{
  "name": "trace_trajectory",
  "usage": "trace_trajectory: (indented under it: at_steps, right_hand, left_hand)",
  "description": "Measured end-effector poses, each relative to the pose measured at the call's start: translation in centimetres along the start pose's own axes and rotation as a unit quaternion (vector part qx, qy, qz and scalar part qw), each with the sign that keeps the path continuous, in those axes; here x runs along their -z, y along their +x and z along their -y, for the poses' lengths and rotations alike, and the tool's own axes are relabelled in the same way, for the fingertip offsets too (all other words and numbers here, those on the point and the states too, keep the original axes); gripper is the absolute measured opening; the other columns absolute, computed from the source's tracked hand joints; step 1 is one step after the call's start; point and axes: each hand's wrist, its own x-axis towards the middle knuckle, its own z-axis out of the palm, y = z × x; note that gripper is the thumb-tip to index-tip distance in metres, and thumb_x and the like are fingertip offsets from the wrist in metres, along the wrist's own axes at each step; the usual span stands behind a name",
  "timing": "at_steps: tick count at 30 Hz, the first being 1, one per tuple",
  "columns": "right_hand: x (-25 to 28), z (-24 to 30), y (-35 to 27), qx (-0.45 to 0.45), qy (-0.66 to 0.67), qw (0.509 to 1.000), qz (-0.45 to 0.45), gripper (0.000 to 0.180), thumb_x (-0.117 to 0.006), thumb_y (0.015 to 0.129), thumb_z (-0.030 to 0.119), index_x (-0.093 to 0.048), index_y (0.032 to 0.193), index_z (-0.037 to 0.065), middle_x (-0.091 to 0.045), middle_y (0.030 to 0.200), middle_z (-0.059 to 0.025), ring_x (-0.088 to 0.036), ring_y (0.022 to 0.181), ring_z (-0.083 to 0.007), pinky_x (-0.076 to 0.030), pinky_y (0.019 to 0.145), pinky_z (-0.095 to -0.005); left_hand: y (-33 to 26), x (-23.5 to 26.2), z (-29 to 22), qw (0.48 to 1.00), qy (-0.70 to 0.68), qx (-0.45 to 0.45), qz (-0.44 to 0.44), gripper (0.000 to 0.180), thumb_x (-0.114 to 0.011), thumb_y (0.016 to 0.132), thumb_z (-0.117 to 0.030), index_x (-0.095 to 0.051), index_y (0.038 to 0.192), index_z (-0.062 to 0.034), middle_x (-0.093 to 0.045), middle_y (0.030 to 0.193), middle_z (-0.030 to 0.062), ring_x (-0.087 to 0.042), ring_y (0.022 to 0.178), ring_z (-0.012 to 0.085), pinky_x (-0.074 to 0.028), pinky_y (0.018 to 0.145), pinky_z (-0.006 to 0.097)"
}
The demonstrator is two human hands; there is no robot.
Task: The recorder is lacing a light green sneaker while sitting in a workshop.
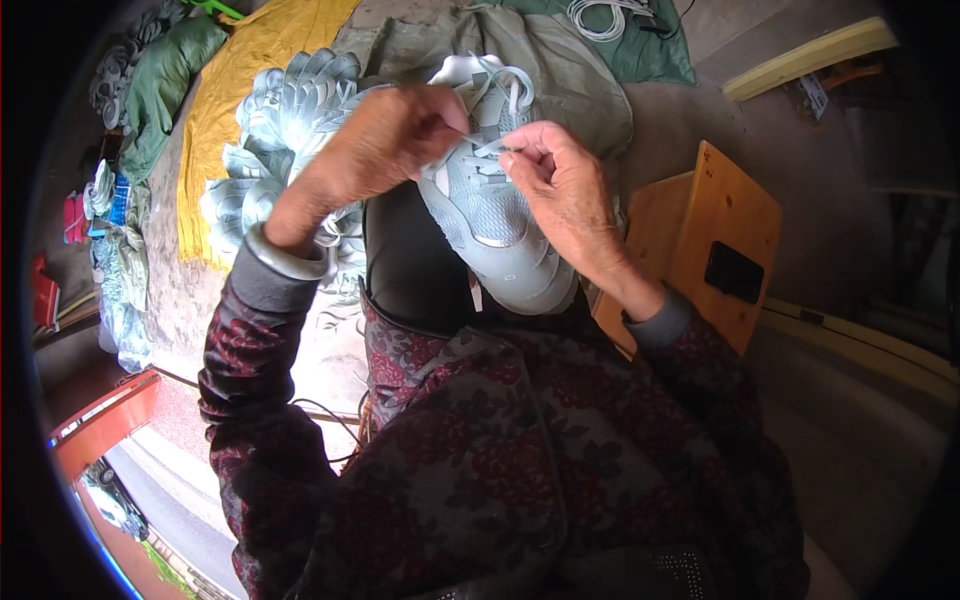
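A light grey-blue shoe upper [490,220] lies over my lap, its rounded toe toward me and its heel end away from me. A pale flat shoelace [487,147] runs across its eyelets, and a loop of lace stands up near the far end. My left hand [408,135] pinches the lace from the left, slightly blurred. On the other side, my right hand [565,190] has thumb and forefinger closed on the lace, just above the eyelet rows. The far side of the upper is partly behind my left fingers.
Many similar uppers [270,130] are heaped at the left, beside a yellow sheet [225,95]. A wooden stool or box [715,230] bearing a black phone [735,271] stands at the right. Green sacking [655,50] with a coiled white cable [600,18] lies at the far side.
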Motion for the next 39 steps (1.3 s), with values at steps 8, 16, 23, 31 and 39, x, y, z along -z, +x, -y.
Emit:
trace_trajectory:
  at_steps: [8,16,23,31,39]
  right_hand:
    - [3.7,1.1,3.1,0.102,-0.069,0.991,0.048,0.012,-0.055,0.096,0.013,-0.063,0.097,0.005,-0.063,0.090,-0.0128,-0.064,0.083,-0.0297,-0.051,0.076,-0.0378]
    - [4.1,0.3,4.4,0.131,-0.056,0.985,0.096,0.010,-0.059,0.094,0.011,-0.064,0.098,0.002,-0.064,0.093,-0.0110,-0.064,0.083,-0.0256,-0.051,0.077,-0.0352]
    - [4.2,0.2,4.3,0.099,-0.045,0.988,0.112,0.009,-0.062,0.093,0.009,-0.064,0.099,0.003,-0.063,0.093,-0.0095,-0.062,0.080,-0.0203,-0.051,0.074,-0.0319]
    - [4.4,1.3,4.7,0.123,-0.064,0.976,0.169,0.012,-0.062,0.093,0.008,-0.067,0.104,0.005,-0.061,0.093,-0.0078,-0.063,0.081,-0.0182,-0.052,0.073,-0.0308]
    - [4.8,1.9,5.4,0.156,-0.109,0.953,0.235,0.010,-0.065,0.092,0.006,-0.066,0.101,0.003,-0.052,0.088,-0.0009,-0.052,0.076,-0.0090,-0.045,0.069,-0.0244]
  left_hand:
    - [-11.1,11.0,8.9,0.969,-0.048,0.124,-0.209,0.009,-0.057,0.098,-0.014,-0.059,0.103,-0.0071,-0.051,0.081,-0.0029,-0.046,0.068,0.0051,-0.041,0.059,0.022]
    - [-31.7,20.6,19.8,0.832,0.007,0.327,-0.447,0.030,-0.060,0.097,-0.034,-0.060,0.113,-0.0094,-0.060,0.095,-0.0001,-0.058,0.083,0.0123,-0.047,0.071,0.030]
    - [-34.5,19.0,22.2,0.793,-0.052,0.348,-0.497,0.030,-0.063,0.094,-0.029,-0.062,0.116,-0.0097,-0.064,0.108,0.0016,-0.065,0.092,0.0168,-0.048,0.072,0.031]
    - [-23.6,11.2,19.1,0.895,0.267,0.207,-0.289,0.025,-0.062,0.091,-0.005,-0.060,0.115,-0.0038,-0.067,0.105,0.0058,-0.064,0.078,0.0118,-0.051,0.074,0.026]
    - [-6.6,-0.4,2.9,0.973,0.002,0.197,-0.120,0.029,-0.069,0.089,-0.004,-0.060,0.116,-0.0063,-0.065,0.095,0.0011,-0.056,0.072,0.0071,-0.049,0.063,0.026]
